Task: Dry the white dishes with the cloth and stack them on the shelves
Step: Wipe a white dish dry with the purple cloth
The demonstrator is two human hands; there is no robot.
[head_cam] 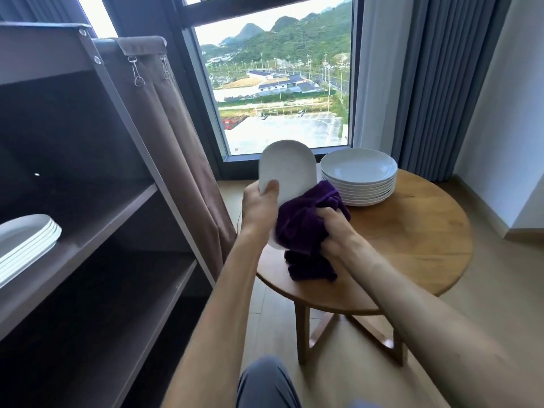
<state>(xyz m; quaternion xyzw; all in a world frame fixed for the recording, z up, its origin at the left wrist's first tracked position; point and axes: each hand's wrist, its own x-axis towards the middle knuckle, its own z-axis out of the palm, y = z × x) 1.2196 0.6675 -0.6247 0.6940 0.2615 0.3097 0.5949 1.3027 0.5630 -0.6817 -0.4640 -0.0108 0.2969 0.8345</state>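
My left hand (260, 209) grips the left rim of a white oval dish (290, 172), tilted up on edge above the round wooden table (412, 248). My right hand (338, 231) clutches a bunched purple cloth (300, 228) against the dish's lower part, which the cloth hides. A stack of several white round plates (358, 176) stands on the table's far side. Several white oval dishes (26, 245) lie stacked on the middle shelf (97, 231) at the left.
The brown shelf unit (88, 157) with its fabric cover pulled aside fills the left. A large window (279, 83) and grey curtains (435, 83) are behind the table. My knee (265, 384) shows at the bottom, above wooden floor.
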